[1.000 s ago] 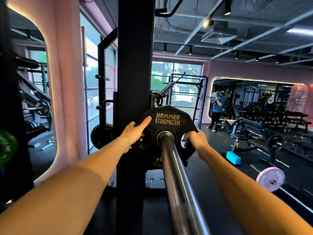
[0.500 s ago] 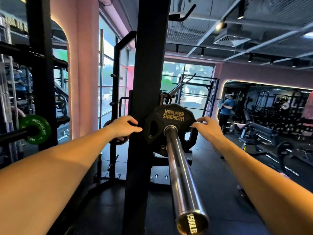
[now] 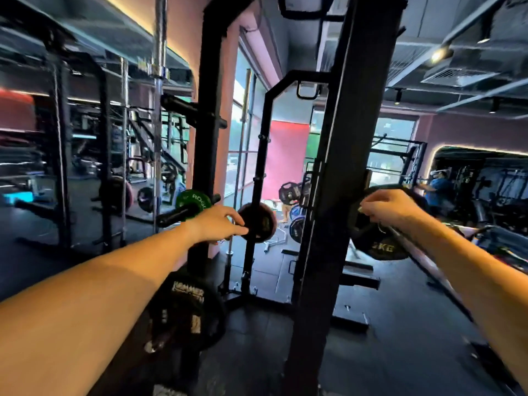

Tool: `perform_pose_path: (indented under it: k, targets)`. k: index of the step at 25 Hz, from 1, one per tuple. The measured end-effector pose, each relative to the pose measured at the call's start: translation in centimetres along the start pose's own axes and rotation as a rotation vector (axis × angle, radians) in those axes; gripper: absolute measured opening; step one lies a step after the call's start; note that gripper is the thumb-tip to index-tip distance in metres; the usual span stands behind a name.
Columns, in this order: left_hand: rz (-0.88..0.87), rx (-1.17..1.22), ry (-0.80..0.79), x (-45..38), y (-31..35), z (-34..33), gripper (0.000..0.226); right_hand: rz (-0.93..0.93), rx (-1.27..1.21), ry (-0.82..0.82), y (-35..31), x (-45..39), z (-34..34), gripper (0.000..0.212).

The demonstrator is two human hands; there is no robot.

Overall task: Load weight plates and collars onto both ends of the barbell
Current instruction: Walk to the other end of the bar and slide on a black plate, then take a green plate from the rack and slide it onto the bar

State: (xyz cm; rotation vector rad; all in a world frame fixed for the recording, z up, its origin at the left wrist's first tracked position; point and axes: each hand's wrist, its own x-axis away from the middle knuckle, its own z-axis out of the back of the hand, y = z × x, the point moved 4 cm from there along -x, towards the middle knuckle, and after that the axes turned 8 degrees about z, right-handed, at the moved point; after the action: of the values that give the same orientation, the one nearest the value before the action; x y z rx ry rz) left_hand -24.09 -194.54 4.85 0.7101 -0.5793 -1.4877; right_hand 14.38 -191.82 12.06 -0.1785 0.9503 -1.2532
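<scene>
Plates of this kind are, judging by their thick dark rubbery bodies, heavy and stiff, not fragile but awkward, so the sure place to take one is by the rim or its cut-out handles with the weight kept close. One black plate [image 3: 381, 241], marked KG in gold low on its face, sits at centre right of the frame on the barbell [image 3: 423, 258], whose steel shaft runs down toward the lower right, mostly hidden behind the forearm. The right hand [image 3: 390, 207] rests on that plate's upper rim, fingers curled over the edge, gripping it. The left hand [image 3: 218, 222], at centre frame, reaches with loosely extended fingers toward a small dark plate [image 3: 258, 222] stored on a rack peg, holding nothing; contact is unclear through blur. No collar is visible.
</scene>
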Motion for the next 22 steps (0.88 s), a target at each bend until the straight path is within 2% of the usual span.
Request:
perform_pose_path:
  k: [3, 6, 12, 17, 22]
  targets:
    - [0.056, -0.010, 0.028, 2.7, -6.2, 5.0, 0.012, 0.010, -0.003, -0.126, -3.5, 2.0, -7.5, 0.009]
    - [0.102, -0.023, 0.087, 4.2, -10.7, 8.8, 0.013, 0.042, 0.045, -0.273, -6.0, 2.9, -14.1, 0.006]
    - [0.179, 0.023, 0.123, 3.4, -16.9, 12.7, 0.016, 0.055, -0.007, -0.377, -10.1, 0.7, -23.9, 0.011]
    - [0.206, -0.013, 0.098, -2.4, -20.9, 14.6, 0.013, 0.064, -0.062, -0.452, -11.3, -3.9, -32.6, 0.006]
    - [0.186, -0.040, 0.068, -15.4, -24.2, 15.7, 0.019, 0.046, -0.139, -0.438, -10.5, -12.8, -42.6, 0.007]
